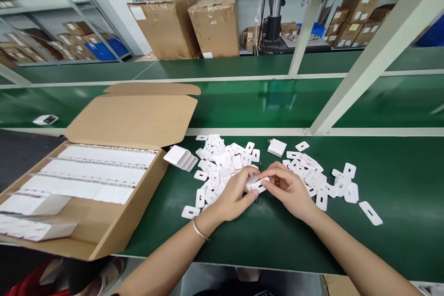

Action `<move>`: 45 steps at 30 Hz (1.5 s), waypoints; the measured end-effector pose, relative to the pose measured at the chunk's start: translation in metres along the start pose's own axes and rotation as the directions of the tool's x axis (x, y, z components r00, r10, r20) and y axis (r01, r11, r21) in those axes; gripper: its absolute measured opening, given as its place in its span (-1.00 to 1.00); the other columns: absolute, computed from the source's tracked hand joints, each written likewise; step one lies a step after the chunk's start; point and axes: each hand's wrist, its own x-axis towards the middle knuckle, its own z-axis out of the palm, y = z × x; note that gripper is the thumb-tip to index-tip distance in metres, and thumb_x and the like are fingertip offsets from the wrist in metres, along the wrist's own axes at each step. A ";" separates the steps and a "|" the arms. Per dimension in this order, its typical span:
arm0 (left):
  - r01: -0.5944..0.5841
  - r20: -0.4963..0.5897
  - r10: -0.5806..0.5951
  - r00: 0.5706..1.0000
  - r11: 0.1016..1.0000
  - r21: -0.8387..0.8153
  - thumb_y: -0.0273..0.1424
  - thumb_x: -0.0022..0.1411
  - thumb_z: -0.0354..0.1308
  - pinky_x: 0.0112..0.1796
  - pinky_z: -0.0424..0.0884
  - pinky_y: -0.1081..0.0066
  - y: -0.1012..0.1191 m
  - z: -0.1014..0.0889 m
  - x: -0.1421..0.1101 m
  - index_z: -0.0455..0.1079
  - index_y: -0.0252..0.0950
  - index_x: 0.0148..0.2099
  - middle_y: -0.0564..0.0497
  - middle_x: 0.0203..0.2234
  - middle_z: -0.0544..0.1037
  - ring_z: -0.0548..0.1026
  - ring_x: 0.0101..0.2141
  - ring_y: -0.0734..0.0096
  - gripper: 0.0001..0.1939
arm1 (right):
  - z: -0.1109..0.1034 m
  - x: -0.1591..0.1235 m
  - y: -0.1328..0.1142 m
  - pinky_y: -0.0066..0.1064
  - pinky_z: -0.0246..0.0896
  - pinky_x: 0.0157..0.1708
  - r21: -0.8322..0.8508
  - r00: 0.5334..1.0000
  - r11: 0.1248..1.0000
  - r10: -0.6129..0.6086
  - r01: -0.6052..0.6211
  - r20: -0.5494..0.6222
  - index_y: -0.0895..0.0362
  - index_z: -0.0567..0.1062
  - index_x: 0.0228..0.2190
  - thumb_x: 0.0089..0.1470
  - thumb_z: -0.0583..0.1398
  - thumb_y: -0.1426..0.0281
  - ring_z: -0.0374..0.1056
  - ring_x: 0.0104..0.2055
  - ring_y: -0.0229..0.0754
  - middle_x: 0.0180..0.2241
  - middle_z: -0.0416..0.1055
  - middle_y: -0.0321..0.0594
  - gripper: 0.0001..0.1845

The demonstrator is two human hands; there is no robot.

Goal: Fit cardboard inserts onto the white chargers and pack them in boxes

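Observation:
Both my hands meet over the green table (pixel 398 203), close together. My left hand (pixel 236 194), with a thin bracelet on its wrist, pinches a small white plug-like part (pixel 257 185). My right hand (pixel 289 189) grips the same white part from the other side with its fingertips. Around the hands lie two heaps of several small flat white pieces with slots (pixel 218 166), the second heap (pixel 322 180) to the right. A white charger block (pixel 276 147) rests just beyond the hands.
An open cardboard box (pixel 132 122) with rows of white packed items stands at the left. A short stack of white pieces (pixel 180 156) leans by its corner. A green conveyor (pixel 243 101), slanted grey frame posts (pixel 374 51) and shelves of cartons lie beyond.

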 end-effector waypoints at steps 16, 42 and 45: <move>-0.139 -0.146 0.146 0.978 0.989 0.060 -0.13 0.54 -0.01 0.01 0.41 0.14 -0.001 0.012 -0.005 0.17 -0.11 0.33 -0.16 0.07 0.37 0.41 0.03 0.11 -0.58 | -0.006 -0.005 -0.004 -0.26 0.41 -0.14 -0.035 0.993 0.994 -0.103 0.105 0.049 -0.01 0.42 0.02 0.25 0.33 0.15 0.41 -0.13 -0.11 -0.11 0.45 -0.18 -0.62; -0.179 -0.100 0.175 0.980 0.983 -0.033 -0.23 0.56 0.00 0.02 0.41 0.20 0.003 0.008 -0.004 0.44 0.04 0.31 -0.09 0.00 0.45 0.42 0.01 0.18 -0.62 | -0.003 -0.007 -0.002 -0.25 0.35 -0.25 -0.296 0.988 0.943 -0.133 0.152 0.082 0.01 0.40 0.00 0.36 0.16 0.08 0.39 -0.24 -0.10 -0.16 0.51 -0.16 -0.67; -0.134 -0.082 0.125 0.989 0.985 -0.105 -0.14 0.57 -0.04 0.11 0.39 0.11 0.003 0.007 -0.005 0.44 0.00 0.31 -0.11 0.02 0.47 0.42 0.06 0.13 -0.58 | -0.002 -0.007 -0.001 -0.25 0.33 -0.31 -0.349 0.984 0.920 -0.163 0.177 0.069 0.02 0.40 0.00 0.36 0.15 0.04 0.38 -0.30 -0.11 -0.18 0.52 -0.16 -0.63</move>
